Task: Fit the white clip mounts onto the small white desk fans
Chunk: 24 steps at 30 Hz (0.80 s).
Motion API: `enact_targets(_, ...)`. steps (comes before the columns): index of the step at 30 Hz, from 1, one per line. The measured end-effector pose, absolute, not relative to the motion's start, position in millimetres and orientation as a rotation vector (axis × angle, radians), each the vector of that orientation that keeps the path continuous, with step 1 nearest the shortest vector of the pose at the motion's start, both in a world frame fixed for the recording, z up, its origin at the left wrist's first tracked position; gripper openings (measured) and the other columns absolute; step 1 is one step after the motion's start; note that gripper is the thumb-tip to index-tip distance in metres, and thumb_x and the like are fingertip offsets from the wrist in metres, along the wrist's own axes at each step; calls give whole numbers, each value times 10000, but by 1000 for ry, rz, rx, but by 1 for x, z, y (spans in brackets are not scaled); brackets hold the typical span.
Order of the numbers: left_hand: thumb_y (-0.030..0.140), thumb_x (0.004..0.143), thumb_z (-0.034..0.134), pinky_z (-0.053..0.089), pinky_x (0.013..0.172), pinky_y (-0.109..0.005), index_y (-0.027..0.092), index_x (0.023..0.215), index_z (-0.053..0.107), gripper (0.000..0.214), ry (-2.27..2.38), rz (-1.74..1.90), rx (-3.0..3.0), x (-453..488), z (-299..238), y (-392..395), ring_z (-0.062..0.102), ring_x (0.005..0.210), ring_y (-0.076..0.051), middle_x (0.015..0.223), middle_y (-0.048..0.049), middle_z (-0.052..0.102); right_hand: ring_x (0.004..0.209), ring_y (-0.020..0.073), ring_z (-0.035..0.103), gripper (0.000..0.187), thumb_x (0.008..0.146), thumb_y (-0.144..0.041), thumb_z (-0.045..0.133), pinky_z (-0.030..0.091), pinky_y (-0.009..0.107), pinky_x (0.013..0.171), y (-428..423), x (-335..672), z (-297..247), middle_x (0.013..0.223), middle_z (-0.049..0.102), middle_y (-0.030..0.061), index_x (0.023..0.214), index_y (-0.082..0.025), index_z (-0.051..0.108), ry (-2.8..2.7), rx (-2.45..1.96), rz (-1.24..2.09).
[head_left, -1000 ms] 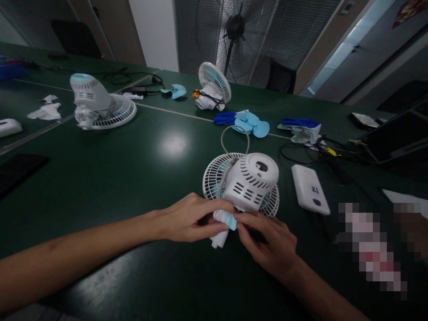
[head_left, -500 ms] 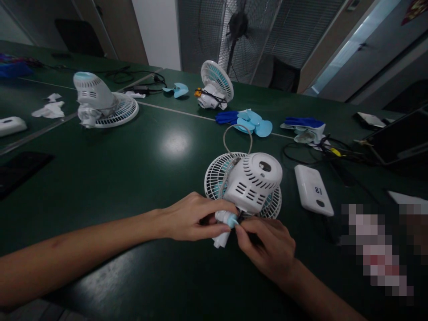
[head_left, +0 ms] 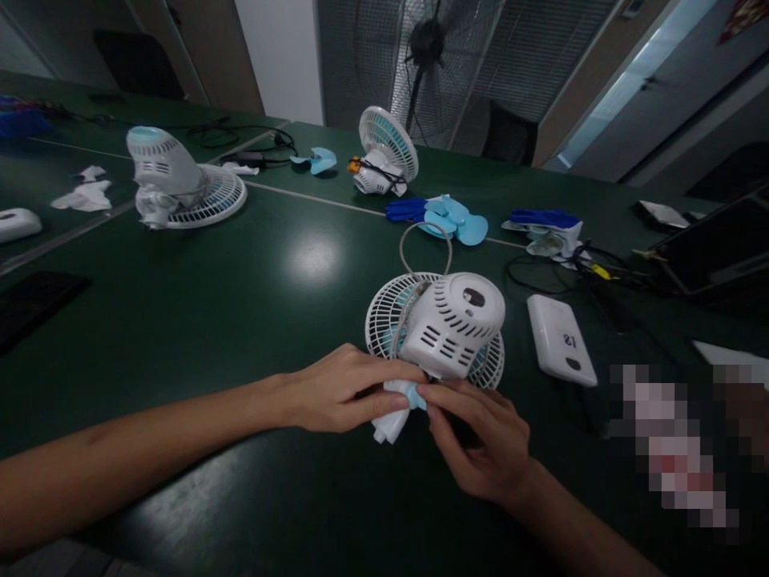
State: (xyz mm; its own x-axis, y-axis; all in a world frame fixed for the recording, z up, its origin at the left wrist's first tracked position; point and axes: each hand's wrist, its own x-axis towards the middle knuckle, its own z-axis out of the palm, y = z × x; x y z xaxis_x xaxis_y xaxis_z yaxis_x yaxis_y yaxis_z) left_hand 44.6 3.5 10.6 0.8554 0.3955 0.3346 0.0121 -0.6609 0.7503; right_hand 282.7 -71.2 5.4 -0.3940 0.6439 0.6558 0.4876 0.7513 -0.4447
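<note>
A white fan lies on its grille, motor housing up, on the dark green table. From the housing's near side sticks out a white neck piece with a light-blue knob on it. My left hand is closed around the white piece, thumb below and fingers on top. My right hand pinches the light-blue knob from the right, index finger and thumb against it. My fingers partly hide the joint between neck and housing. A thin grey cable loops up behind the fan.
A white power bank lies right of the fan. Behind are light-blue fan blades, gloves and another fan. A third fan and a black phone are on the left.
My right fingers have shifted from the knob's end up onto the knob itself. The white neck piece has swung slightly left, and the view has moved a little.
</note>
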Motion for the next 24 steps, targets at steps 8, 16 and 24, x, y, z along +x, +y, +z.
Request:
enact_targets(8, 346, 1114, 430, 541, 740, -270, 175, 1380, 553, 339, 295, 575, 2161, 44, 12, 6, 680, 828, -155, 1015, -73, 717, 794, 154, 757, 437, 932, -34, 611, 623, 272, 654, -68, 283, 2, 943, 772, 29, 1333, -209, 616, -2084, -851, 219)
enact_targets(16, 337, 1114, 426, 508, 688, -253, 165, 1384, 545, 341, 280, 572, 2166, 44, 13, 7, 655, 769, -149, 958, -66, 702, 618, 111, 695, 349, 930, -74, 639, 593, 240, 582, -67, 281, 5, 823, 741, -19, 1247, -219, 642, -2042, -861, 238)
enact_targets(24, 322, 1101, 461, 526, 712, -263, 180, 1351, 559, 304, 299, 562, 2163, 44, 12, 6, 675, 784, -149, 978, -62, 715, 570, 98, 686, 252, 937, -117, 646, 581, 211, 544, -66, 279, 6, 753, 728, -50, 1165, -224, 647, -2002, -896, 218)
